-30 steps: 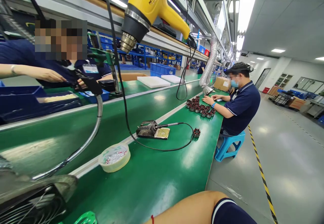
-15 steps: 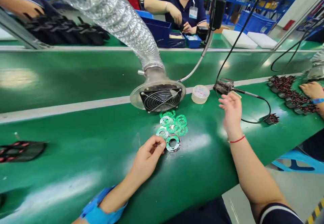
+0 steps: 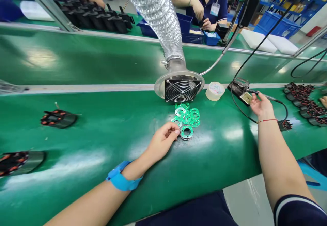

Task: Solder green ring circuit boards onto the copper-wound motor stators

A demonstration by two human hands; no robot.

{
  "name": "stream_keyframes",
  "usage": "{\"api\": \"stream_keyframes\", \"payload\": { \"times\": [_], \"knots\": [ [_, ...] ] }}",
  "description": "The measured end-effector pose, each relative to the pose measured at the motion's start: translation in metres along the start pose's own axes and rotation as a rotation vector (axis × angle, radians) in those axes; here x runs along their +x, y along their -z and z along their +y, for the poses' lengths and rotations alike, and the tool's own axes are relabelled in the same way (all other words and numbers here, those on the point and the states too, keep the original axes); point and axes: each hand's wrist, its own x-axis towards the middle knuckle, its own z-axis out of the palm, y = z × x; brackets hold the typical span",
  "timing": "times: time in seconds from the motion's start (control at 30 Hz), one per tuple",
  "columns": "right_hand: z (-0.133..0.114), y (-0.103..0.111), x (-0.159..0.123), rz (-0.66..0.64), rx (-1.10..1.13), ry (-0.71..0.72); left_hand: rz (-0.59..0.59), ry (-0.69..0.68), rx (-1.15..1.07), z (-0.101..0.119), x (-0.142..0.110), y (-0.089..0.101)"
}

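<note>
The left hand [image 3: 161, 142] pinches, contents unclear; the right hand [image 3: 263, 109], fingers loosely open, risks burning by slipping along the soldering iron [image 3: 252, 91].

"Where are my hands?"
"Your left hand [image 3: 162, 142], pinched, is beside the front ring-shaped circuit board [image 3: 187, 128]; your right hand [image 3: 263, 108], fingers parted, is at the soldering iron [image 3: 270, 98]; the fan [image 3: 182, 91] stands behind the boards."

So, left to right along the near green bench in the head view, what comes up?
Two grey-sided red coil parts, bare left hand, green ring-shaped circuit boards, round translucent tape roll, black soldering-iron stand, bare right hand, clustered dark red coil parts.
</note>
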Motion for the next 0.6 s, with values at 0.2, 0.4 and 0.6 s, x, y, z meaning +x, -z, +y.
{"api": "stream_keyframes", "payload": {
  "times": [0.2, 0.4, 0.6],
  "knots": [
    [-0.038, -0.011, -0.056, 0.317, 0.266, -0.033, -0.004, -0.050, 0.097, 0.000, 0.002, 0.000],
    [-0.119, -0.087, -0.143, 0.209, 0.332, 0.202, -0.049, -0.157, 0.243, 0.000, 0.003, 0.007],
    [-0.142, -0.134, -0.194, -0.315, 0.055, 0.292, -0.051, -0.198, 0.315, 0.001, 0.003, 0.008]
  ]
}}
